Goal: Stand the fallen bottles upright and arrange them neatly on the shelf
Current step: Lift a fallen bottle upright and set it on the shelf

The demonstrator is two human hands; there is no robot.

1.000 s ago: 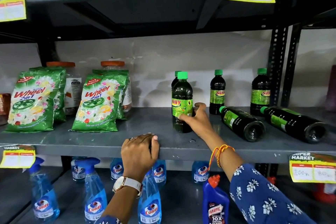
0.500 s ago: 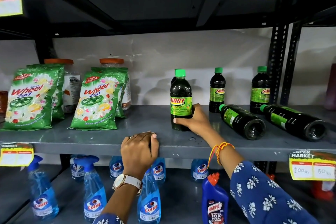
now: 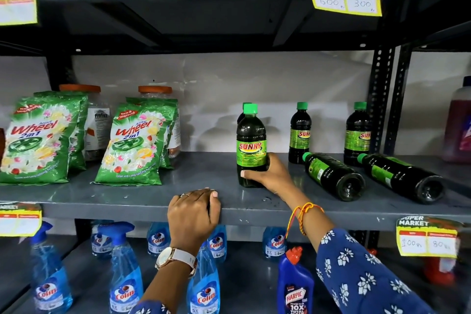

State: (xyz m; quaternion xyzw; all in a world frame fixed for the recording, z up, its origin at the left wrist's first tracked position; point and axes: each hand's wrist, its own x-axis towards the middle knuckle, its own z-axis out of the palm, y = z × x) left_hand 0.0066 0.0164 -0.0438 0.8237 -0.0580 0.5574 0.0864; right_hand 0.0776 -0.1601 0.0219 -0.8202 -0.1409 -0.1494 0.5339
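Observation:
My right hand [image 3: 270, 174] grips the base of an upright dark Sunny bottle [image 3: 251, 140] with a green cap, standing on the grey middle shelf [image 3: 204, 186]. Another bottle stands close behind it, mostly hidden. Two more upright bottles [image 3: 300, 132] [image 3: 357, 135] stand at the back right. In front of them two fallen bottles [image 3: 331, 174] [image 3: 400, 177] lie on their sides, bases toward me. My left hand [image 3: 194, 214] rests curled over the shelf's front edge, holding no bottle.
Green Wheel detergent packs [image 3: 137, 145] [image 3: 38, 140] with orange-lidded jars behind fill the shelf's left part. Below are blue Colin spray bottles [image 3: 125, 278] and a Harpic bottle [image 3: 295, 285]. Yellow price tags [image 3: 428, 239] hang on shelf edges. A metal upright [image 3: 379, 99] stands at right.
My right hand has turned the held bottle so its Sunny label faces me and has shifted lower on its base. The left hand stays on the shelf edge.

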